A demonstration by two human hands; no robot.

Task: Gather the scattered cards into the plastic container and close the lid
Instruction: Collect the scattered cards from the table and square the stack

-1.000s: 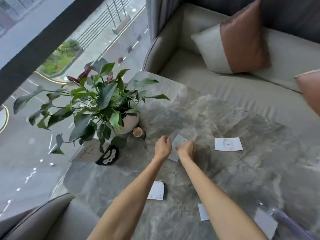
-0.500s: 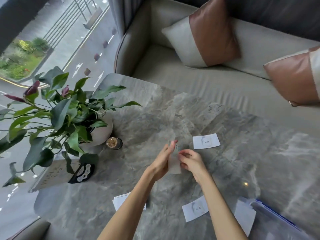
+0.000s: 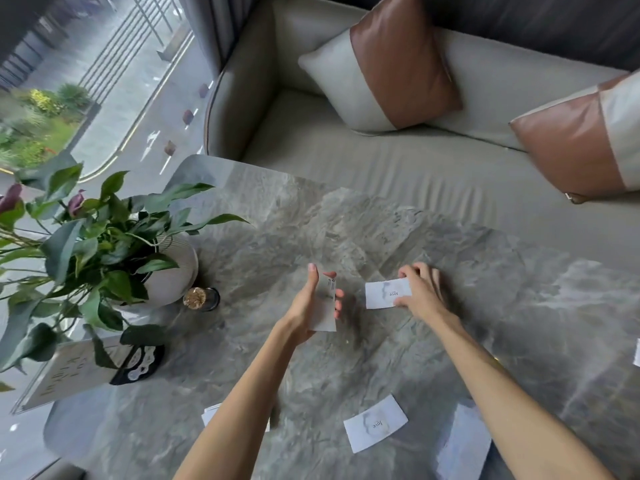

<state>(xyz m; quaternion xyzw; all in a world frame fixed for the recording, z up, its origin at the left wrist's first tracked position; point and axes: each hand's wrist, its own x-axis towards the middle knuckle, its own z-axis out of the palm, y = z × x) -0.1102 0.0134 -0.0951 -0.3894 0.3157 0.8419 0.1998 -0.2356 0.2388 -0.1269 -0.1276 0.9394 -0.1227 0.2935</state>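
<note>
Right hand moved onto card; grip apparently closed.

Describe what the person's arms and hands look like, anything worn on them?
Both forearms are bare as far as the picture shows: no sleeves, gloves or watch in view. The left hand and the right hand show no rings that I can make out. A faint glint sits beside the right forearm, but whether it is a thin bracelet or a reflection on the table cannot be told. Nails look short and unpainted.
</note>
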